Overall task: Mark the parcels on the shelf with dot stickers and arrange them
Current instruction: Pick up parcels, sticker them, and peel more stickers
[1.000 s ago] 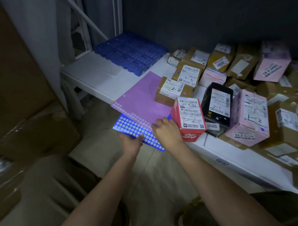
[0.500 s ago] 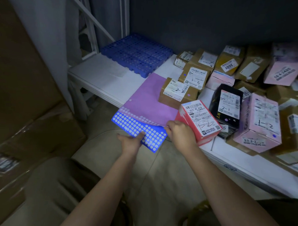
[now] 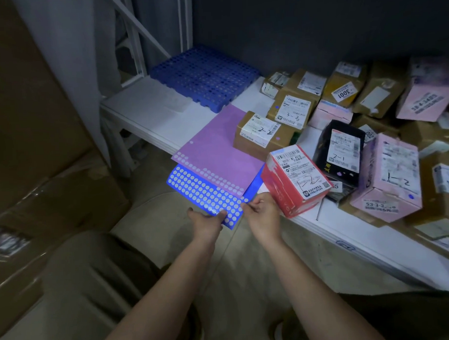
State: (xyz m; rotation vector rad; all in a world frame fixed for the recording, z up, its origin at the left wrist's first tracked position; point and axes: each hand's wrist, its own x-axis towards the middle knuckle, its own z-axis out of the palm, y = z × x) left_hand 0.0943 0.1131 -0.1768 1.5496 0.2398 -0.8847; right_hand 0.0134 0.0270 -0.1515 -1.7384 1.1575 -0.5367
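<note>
Blue sticker sheet (image 3: 206, 193): flat, glossy, rectangular, covered in rows of pale round dots, overhanging the front edge of the white shelf (image 3: 150, 106), its long axis running from upper left to lower right. Left hand (image 3: 206, 222) is gripping the sheet's near edge, thumb on top and fingers curled beneath. Right hand (image 3: 263, 214) is pinching at the sheet's lower right corner with thumb and forefinger; whether a dot is lifting cannot be told. Purple sticker sheet (image 3: 217, 149): matte, rectangular, lying over the blue sheet, most dots gone apart from bands along its near edge, long axis pointing toward the back of the shelf. Red parcel (image 3: 292, 182): glossy carton with a white label marked by hand, standing tilted at the front edge just beside the right hand. Brown parcel (image 3: 261, 135): taped cardboard, label reading 2-2, lying behind the purple sheet with a small purple dot on its side. Black parcel (image 3: 341, 153): soft dark wrap, label reading 2-1, leaning to the right of the red carton. Pink parcel (image 3: 389, 174): box with a blue dot on its near face, touching the black one. Further cardboard parcels are crowding the right half of the shelf. Blue plastic grid (image 3: 205, 76): rigid, perforated, lying at the back left corner.
</note>
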